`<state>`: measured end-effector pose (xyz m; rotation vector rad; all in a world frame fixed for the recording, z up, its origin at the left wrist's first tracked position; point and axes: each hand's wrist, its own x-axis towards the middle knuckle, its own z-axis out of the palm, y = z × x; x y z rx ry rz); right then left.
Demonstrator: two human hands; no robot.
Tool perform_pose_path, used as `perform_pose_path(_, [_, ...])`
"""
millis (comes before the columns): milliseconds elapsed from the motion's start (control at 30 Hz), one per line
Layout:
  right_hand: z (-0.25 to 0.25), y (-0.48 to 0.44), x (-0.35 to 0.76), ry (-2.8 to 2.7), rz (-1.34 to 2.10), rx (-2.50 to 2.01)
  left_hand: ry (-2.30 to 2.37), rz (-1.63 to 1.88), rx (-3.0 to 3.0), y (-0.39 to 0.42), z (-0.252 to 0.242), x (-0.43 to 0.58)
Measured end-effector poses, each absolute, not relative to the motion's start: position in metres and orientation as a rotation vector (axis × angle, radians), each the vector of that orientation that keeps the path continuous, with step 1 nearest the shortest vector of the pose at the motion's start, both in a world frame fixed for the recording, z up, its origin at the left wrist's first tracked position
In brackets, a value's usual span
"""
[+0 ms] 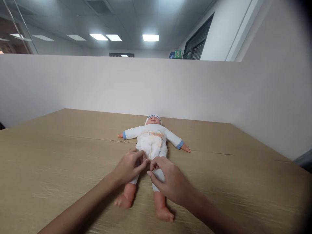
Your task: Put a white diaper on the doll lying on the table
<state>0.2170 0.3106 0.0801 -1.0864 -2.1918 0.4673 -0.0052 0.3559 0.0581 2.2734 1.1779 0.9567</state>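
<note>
A baby doll (154,130) lies on its back with its arms spread, wearing a white outfit with blue cuffs and a white printed headband or cap. A white diaper (151,145) with an orange-patterned band covers its belly and hips. My left hand (131,165) is at the diaper's lower edge on the left, its thumb and fingers bent together at the crotch. My right hand (169,179) is just beside it over the doll's other thigh, fingers curled, thumb a little apart. Whatever lies between the fingertips of either hand is too small to make out.
The doll rests on a wide wooden table (60,156) with thin seams across its top. A low white partition (117,84) rises behind the table and a wall (273,91) stands on the right. Green and blue packages (177,54) show beyond the partition.
</note>
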Motion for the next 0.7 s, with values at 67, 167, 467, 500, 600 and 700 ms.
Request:
perform_pose_path(67, [0.067,0.307,0.219,-2.182,0.424,-1.165,1.238,0.956,2.234,0.354,0.053,-0.008])
perform_pose_path(167, [0.055,0.314,0.220,-2.134,0.315,-1.294,1.414,0.923,2.103,0.355,0.052,-0.016])
perform_pose_path(467, [0.044,0.323,0.216,-1.945,0.258,-1.421,1.380,0.868,2.239,0.357,0.048,-0.024])
perform_pose_path(500, [0.043,0.323,0.216,-1.930,0.234,-1.415,1.346,0.880,2.260,0.356,0.047,-0.022])
perform_pose_path(600, [0.044,0.322,0.216,-1.892,0.184,-1.407,1.297,0.898,2.261,0.354,0.045,-0.017])
perform_pose_path(700, [0.044,0.321,0.216,-1.831,0.244,-1.426,1.317,0.909,2.246,0.351,0.045,-0.012])
